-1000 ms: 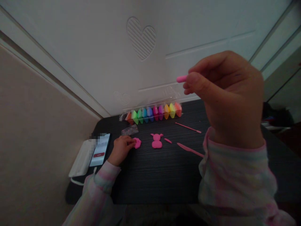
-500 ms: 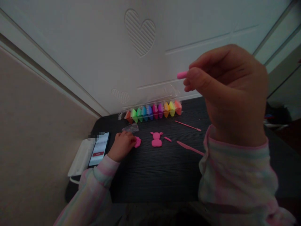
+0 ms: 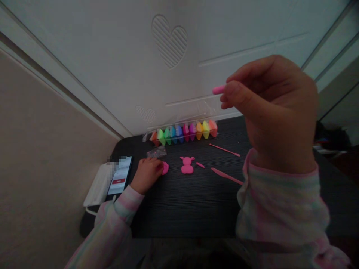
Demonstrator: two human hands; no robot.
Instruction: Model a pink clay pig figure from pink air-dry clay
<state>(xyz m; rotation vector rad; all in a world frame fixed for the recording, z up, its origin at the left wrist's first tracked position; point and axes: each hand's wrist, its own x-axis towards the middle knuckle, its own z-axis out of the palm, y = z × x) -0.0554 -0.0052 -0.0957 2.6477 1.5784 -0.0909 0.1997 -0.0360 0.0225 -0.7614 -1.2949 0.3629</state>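
Note:
Raised high at the right, my right hand (image 3: pixel 272 101) pinches a small pink clay roll (image 3: pixel 218 90) between thumb and fingers; one rounded end sticks out to the left. Down on the dark table, my left hand (image 3: pixel 147 172) has its fingers closed on a pink lump of clay (image 3: pixel 166 168), which they partly cover. A flat pink clay figure (image 3: pixel 187 166) with a round head, two small ears and a wider body lies right of that hand. Beside the figure is another thin clay roll (image 3: pixel 200 164).
A plastic-wrapped row of coloured clay packs (image 3: pixel 182 133) stands at the back against a white door (image 3: pixel 117 67). A pink modelling stick (image 3: pixel 224 150) and a pink plastic knife (image 3: pixel 226 175) lie at the right. A phone (image 3: pixel 120 176) and a white object (image 3: pixel 97 186) are at the left.
The view has shifted slightly. Both hands keep their holds, the right hand still up with the clay roll and the left at the clay lump.

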